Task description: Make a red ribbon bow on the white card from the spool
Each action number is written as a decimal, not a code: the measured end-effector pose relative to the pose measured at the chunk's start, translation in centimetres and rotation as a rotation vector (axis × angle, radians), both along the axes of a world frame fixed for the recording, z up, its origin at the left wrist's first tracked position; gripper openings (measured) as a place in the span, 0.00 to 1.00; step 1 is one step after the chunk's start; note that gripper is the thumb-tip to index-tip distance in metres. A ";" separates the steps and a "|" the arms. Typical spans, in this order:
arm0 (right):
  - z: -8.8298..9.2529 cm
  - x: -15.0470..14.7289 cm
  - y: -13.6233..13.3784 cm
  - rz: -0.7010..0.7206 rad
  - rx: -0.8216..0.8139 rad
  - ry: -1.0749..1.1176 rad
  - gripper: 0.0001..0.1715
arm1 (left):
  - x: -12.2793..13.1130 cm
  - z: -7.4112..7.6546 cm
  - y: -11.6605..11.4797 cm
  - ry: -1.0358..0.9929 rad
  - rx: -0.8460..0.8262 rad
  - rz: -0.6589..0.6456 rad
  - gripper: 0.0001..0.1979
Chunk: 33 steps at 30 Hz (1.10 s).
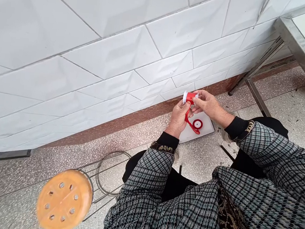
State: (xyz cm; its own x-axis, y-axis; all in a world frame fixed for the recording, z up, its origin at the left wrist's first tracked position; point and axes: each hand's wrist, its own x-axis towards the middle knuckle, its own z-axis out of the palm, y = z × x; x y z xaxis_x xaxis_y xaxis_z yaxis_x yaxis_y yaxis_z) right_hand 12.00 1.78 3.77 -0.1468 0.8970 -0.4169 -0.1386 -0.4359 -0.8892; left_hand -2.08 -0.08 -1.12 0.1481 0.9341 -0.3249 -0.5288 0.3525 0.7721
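A white spool wound with red ribbon (pixel 190 97) is held up between both hands, in front of the tiled wall. My left hand (pixel 179 118) is closed around its lower left side, with the thumb against the ribbon. My right hand (pixel 208 104) has its thumb and fingers closed at the spool's right end. A loose red ribbon length (pixel 192 126) hangs below the left hand and curls over a white board (pixel 207 126) on the floor. Beside it on the board lies a small round spool (pixel 197 124), white in the middle with a red rim.
An orange round stool (pixel 64 202) with a wire frame (pixel 105 192) lies tipped on the speckled floor at lower left. White tiles (pixel 169 65) rise ahead. A metal-legged table (pixel 298 39) stands at upper right with a wire loop on it.
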 end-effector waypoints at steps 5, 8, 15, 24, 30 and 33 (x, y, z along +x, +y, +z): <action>0.7 0.1 0.5 -0.067 -0.047 0.021 0.10 | -0.2 0.0 -0.2 0.080 -0.057 -0.023 0.27; 1.0 0.4 0.9 -0.115 -0.054 0.000 0.07 | -0.2 0.4 -0.4 0.123 -0.083 -0.036 0.27; 1.2 0.7 0.8 -0.109 -0.230 0.145 0.12 | -0.1 0.3 -0.3 0.205 -0.039 -0.001 0.22; 0.8 0.6 0.9 -0.082 -0.345 0.289 0.14 | -0.1 0.4 -0.2 0.160 -0.057 -0.008 0.18; 0.7 0.7 1.1 -0.033 -0.449 0.352 0.16 | -0.3 0.7 -0.3 0.092 -0.022 -0.019 0.24; 1.0 0.7 0.9 0.029 -0.470 0.316 0.22 | -0.3 0.6 -0.2 0.059 -0.012 -0.018 0.25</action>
State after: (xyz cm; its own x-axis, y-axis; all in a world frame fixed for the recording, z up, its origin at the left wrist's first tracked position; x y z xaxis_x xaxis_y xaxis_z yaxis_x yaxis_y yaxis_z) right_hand 12.69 2.68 4.72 -0.3507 0.6196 -0.7022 -0.3486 -0.7823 -0.5162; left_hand -2.37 -0.32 -0.50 0.1448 0.9273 -0.3452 -0.4757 0.3712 0.7974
